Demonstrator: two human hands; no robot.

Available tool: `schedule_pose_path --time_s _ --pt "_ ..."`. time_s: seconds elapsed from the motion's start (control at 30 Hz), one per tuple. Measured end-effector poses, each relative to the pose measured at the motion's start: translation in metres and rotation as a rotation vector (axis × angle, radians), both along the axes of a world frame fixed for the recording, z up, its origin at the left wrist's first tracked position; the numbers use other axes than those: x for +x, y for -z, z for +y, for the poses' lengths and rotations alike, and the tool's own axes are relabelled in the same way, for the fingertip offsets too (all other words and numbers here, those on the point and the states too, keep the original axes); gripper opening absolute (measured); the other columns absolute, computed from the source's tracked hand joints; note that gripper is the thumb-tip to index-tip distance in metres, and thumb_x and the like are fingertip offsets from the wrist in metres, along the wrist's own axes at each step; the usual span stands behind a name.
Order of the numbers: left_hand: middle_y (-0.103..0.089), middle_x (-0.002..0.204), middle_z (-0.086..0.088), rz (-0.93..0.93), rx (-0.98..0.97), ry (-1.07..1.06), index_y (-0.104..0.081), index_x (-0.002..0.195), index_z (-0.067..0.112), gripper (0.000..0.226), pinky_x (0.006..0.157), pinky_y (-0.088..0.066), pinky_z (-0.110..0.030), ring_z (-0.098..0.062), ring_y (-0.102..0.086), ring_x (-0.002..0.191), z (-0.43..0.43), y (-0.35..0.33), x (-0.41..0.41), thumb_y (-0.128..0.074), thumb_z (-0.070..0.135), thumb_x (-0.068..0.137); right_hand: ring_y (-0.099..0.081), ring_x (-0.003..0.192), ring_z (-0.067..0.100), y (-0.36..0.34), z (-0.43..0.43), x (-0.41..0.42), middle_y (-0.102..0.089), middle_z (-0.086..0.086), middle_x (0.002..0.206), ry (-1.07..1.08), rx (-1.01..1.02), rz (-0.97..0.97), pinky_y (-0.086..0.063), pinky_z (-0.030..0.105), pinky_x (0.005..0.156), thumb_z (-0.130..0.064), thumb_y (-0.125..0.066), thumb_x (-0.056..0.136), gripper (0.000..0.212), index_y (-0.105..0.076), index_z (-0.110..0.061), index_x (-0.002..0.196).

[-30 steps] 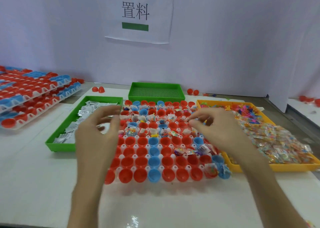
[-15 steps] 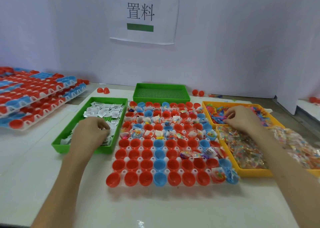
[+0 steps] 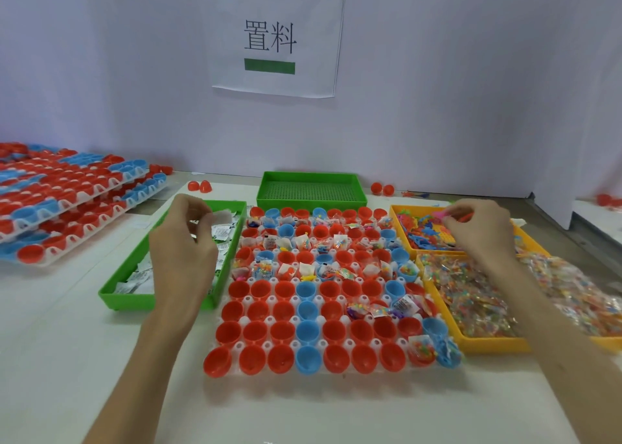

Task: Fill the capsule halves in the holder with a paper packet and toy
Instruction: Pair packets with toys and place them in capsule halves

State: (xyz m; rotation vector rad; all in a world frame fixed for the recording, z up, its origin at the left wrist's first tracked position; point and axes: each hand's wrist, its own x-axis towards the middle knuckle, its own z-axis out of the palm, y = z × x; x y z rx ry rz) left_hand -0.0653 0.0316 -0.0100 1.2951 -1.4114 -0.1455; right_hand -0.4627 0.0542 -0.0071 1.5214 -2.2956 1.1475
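A white holder (image 3: 255, 345) in front of me carries rows of red and blue capsule halves. The far rows hold packets and toys; the near rows are mostly bare. My left hand (image 3: 183, 248) hovers above the green tray (image 3: 111, 290) of paper packets, pinching a white paper packet (image 3: 222, 215) at its fingertips. My right hand (image 3: 478, 229) is over the orange tray (image 3: 399, 223) of coloured plastic toys, fingers closed on a small pink toy (image 3: 446, 215).
A second orange tray (image 3: 488, 344) of bagged beads lies at the right. An empty green mesh tray (image 3: 311, 192) stands behind the holder. Stacked holders of capsule halves (image 3: 67, 204) fill the left. Loose red halves (image 3: 382, 188) lie by the wall.
Both hands left the holder for the side trays. My left hand has risen from the green tray with a paper packet; my right hand has lifted a pink toy.
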Motion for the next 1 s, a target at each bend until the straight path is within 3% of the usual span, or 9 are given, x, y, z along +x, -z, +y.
schedule_pose_path --time_s 0.1,0.2,0.27,0.37,0.47,0.57,0.7,0.83,1.0 --pt "-0.062 0.08 0.017 0.073 -0.029 0.07 -0.059 0.091 0.016 0.015 0.066 -0.049 -0.011 -0.003 -0.064 0.071 0.01 -0.008 -0.014 -0.063 0.002 0.093 -0.063 0.069 0.01 -0.011 0.005 0.011 -0.075 0.003 0.082 -0.084 -0.102 -0.056 -0.047 0.025 0.064 -0.022 -0.077 0.086 0.007 -0.078 -0.016 0.088" --pt "-0.067 0.08 0.011 0.21 -0.024 0.17 -0.063 0.09 0.016 0.012 0.069 -0.052 -0.013 -0.006 -0.067 0.074 0.023 -0.019 -0.035 -0.069 0.005 0.091 -0.064 0.068 0.0 -0.032 0.017 0.035 -0.07 -0.013 0.077 -0.203 -0.147 -0.167 -0.043 0.015 0.06 -0.025 -0.079 0.085 0.004 -0.075 -0.027 0.086" --pt "-0.068 0.077 0.008 0.342 -0.008 0.266 -0.064 0.088 0.018 0.013 0.068 -0.055 -0.015 -0.005 -0.069 0.072 0.035 -0.027 -0.054 -0.072 0.008 0.089 -0.067 0.075 -0.005 -0.046 0.033 0.061 -0.07 -0.019 0.074 -0.329 -0.181 -0.297 -0.047 0.01 0.061 -0.025 -0.079 0.084 0.014 -0.071 -0.037 0.082" --pt "-0.071 0.076 0.005 0.564 0.027 0.419 -0.066 0.091 0.018 0.015 0.067 -0.058 -0.021 -0.012 -0.073 0.071 0.055 -0.039 -0.082 -0.073 0.005 0.088 -0.072 0.079 0.0 -0.059 0.061 0.106 -0.076 -0.016 0.083 -0.537 -0.33 -0.515 -0.051 0.008 0.068 -0.018 -0.079 0.084 0.014 -0.076 -0.03 0.088" --pt "-0.073 0.077 0.002 0.73 0.049 0.518 -0.068 0.095 0.018 0.017 0.065 -0.057 -0.019 -0.017 -0.074 0.071 0.074 -0.044 -0.105 -0.073 0.004 0.087 -0.074 0.08 0.007 -0.057 0.085 0.139 -0.078 -0.008 0.084 -0.611 -0.406 -0.704 -0.054 0.012 0.07 -0.013 -0.077 0.083 0.011 -0.076 -0.022 0.089" --pt "-0.069 0.072 0.005 0.821 0.066 0.544 -0.073 0.097 0.019 0.019 0.065 -0.056 -0.02 -0.017 -0.074 0.07 0.09 -0.041 -0.116 -0.074 0.004 0.086 -0.073 0.076 0.008 -0.053 0.1 0.159 -0.077 -0.002 0.081 -0.654 -0.403 -0.822 -0.055 0.015 0.07 -0.023 -0.076 0.079 0.01 -0.077 -0.02 0.089" --pt "-0.067 0.069 0.007 0.875 0.05 0.531 -0.074 0.094 0.014 0.015 0.066 -0.057 -0.022 -0.015 -0.072 0.069 0.102 -0.034 -0.12 -0.074 0.003 0.085 -0.07 0.072 0.008 -0.049 0.11 0.171 -0.075 -0.002 0.076 -0.748 -0.355 -0.836 -0.053 0.015 0.068 -0.03 -0.071 0.077 0.021 -0.076 -0.014 0.09" --pt "-0.066 0.066 0.006 0.857 0.05 0.521 -0.071 0.088 0.013 0.008 0.066 -0.055 -0.021 -0.018 -0.071 0.069 0.107 -0.031 -0.119 -0.074 0.006 0.085 -0.072 0.073 0.01 -0.045 0.115 0.166 -0.075 -0.001 0.075 -0.707 -0.307 -0.781 -0.054 0.015 0.069 -0.015 -0.074 0.084 0.004 -0.076 -0.015 0.088" --pt "-0.068 0.07 0.003 0.84 0.052 0.555 -0.072 0.085 0.013 0.007 0.062 -0.055 -0.02 -0.016 -0.07 0.066 0.11 -0.034 -0.112 -0.075 0.007 0.084 -0.071 0.068 0.014 -0.048 0.12 0.161 -0.076 0.001 0.077 -0.723 -0.312 -0.752 -0.056 0.02 0.067 -0.009 -0.079 0.079 0.009 -0.077 -0.012 0.088"
